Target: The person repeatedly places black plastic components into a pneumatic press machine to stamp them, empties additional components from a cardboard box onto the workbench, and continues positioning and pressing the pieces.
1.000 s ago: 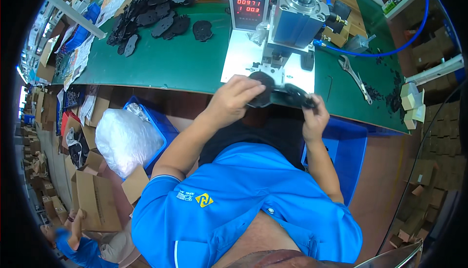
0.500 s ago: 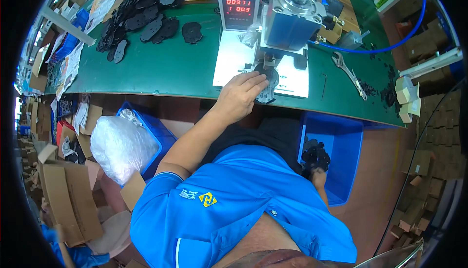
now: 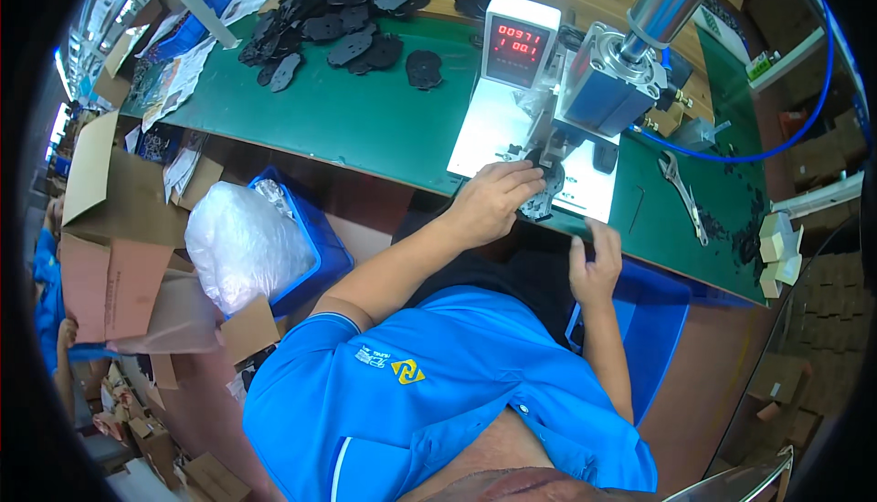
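A bench press point(image 3: 605, 82) with a metal cylinder stands on a white base plate point(image 3: 481, 133) at the table's front edge. Beneath its head lies a flat, dark plastic plate point(image 3: 544, 202) with a rounded outline. My left hand point(image 3: 496, 200) grips this plate from the left, fingers over it and partly hiding it; the thumb is out of sight. To the right, my right hand point(image 3: 596, 266) hovers by the table's front edge, thumb and fingers apart, holding nothing. A white display box point(image 3: 522, 39) with red digits stands behind the base plate's left side.
Black plates point(image 3: 352, 22) are heaped at the back left, and one single plate point(image 3: 424, 70) lies apart. An adjustable wrench point(image 3: 682, 196) and hex key point(image 3: 637, 209) lie right of the press. Below are a blue bin point(image 3: 650, 319) and a blue crate point(image 3: 322, 246) with a plastic bag.
My right hand has come up from the black pieces in the blue bin to the table edge, empty. My left hand stays at the plate under the press. The view has shifted.
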Available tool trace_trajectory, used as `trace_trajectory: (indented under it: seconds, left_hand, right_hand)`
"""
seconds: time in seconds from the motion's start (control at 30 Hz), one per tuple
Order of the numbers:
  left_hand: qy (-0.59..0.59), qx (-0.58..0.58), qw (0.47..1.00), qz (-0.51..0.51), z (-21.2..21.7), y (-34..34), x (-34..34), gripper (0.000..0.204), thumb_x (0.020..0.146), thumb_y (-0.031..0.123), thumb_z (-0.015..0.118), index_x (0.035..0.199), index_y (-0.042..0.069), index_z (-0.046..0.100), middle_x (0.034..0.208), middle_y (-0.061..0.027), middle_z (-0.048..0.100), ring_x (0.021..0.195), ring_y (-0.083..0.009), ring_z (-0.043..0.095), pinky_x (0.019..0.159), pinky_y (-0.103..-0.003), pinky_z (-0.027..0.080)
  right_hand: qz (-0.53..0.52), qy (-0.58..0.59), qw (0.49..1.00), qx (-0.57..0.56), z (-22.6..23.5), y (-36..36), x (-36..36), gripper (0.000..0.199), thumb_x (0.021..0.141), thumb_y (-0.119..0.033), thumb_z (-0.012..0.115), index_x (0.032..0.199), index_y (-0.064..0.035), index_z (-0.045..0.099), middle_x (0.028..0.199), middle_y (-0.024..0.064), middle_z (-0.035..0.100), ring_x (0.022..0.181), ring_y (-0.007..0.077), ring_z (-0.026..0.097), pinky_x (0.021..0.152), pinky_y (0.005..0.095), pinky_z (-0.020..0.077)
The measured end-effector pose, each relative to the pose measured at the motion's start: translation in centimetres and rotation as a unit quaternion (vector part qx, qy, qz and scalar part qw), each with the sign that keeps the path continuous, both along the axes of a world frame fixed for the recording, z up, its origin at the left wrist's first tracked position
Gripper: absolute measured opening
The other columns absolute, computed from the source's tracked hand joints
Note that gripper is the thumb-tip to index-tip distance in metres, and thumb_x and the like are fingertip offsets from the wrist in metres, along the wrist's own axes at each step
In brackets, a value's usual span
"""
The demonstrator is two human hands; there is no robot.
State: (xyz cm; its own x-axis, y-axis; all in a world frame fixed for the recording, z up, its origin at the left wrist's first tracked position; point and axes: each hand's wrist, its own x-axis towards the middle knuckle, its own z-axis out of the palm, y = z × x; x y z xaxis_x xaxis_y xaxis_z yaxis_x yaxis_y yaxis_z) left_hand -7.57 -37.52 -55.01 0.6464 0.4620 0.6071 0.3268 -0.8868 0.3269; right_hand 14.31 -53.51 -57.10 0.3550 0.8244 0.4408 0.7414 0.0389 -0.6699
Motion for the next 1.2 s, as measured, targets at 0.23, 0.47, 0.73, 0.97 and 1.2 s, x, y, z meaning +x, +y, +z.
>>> trace_trajectory:
  seconds: [0.23,0.47,0.73,0.97,1.2]
  left_hand:
    - [0.022,0.003,1.0,-0.013,0.9,0.2,-0.5,0.056,0.081,-0.001,0.073,0.136,0.007,0.077,0.146,-0.0115,0.076,0.139,-0.0313,0.07,0.116,-0.042,0.056]
    - [-0.081,-0.222,0.97,0.056,0.4,5.6,-4.4,0.051,0.086,0.0,0.074,0.136,0.006,0.078,0.14,-0.0159,0.078,0.124,-0.0356,0.075,0.105,-0.041,0.062]
    - [0.142,-0.06,0.904,0.399,-3.4,18.1,-8.1,0.054,0.098,0.029,0.079,0.146,0.004,0.071,0.156,-0.0182,0.07,0.153,-0.036,0.058,0.129,-0.048,0.043]
    - [0.152,-0.068,0.955,0.244,-3.7,10.6,-10.8,0.052,0.1,0.038,0.079,0.139,0.004,0.07,0.155,-0.017,0.07,0.154,-0.0409,0.058,0.129,-0.049,0.043]
    - [0.106,-0.049,0.979,0.165,-2.5,2.8,-13.6,0.047,0.092,0.015,0.084,0.135,0.003,0.073,0.146,-0.0152,0.074,0.141,-0.0371,0.066,0.123,-0.047,0.05]
  right_hand:
    - [0.093,-0.109,0.983,0.115,-0.4,7.0,-1.8,0.051,0.076,0.0,0.078,0.127,-0.0056,0.081,0.111,0.0113,0.07,0.099,0.0319,0.065,0.094,0.0396,0.0533]
    - [0.084,-0.075,0.985,0.129,-1.8,7.8,-1.5,0.05,0.071,-0.002,0.077,0.12,-0.0057,0.084,0.109,0.0104,0.068,0.095,0.0298,0.063,0.09,0.0394,0.0516]
    - [0.085,-0.067,0.985,0.137,-1.7,7.8,-2.1,0.047,0.072,-0.003,0.077,0.118,-0.0061,0.086,0.108,0.0101,0.069,0.094,0.0295,0.063,0.089,0.0391,0.0512]
    - [0.068,-0.061,0.987,0.131,-1.9,7.6,-1.7,0.048,0.071,-0.003,0.076,0.118,-0.0064,0.086,0.108,0.0098,0.069,0.094,0.0291,0.063,0.09,0.039,0.0509]
    - [0.085,-0.061,0.985,0.133,-1.5,7.8,-1.8,0.048,0.071,-0.004,0.076,0.118,-0.0062,0.085,0.108,0.0098,0.069,0.094,0.0289,0.062,0.091,0.0391,0.0505]
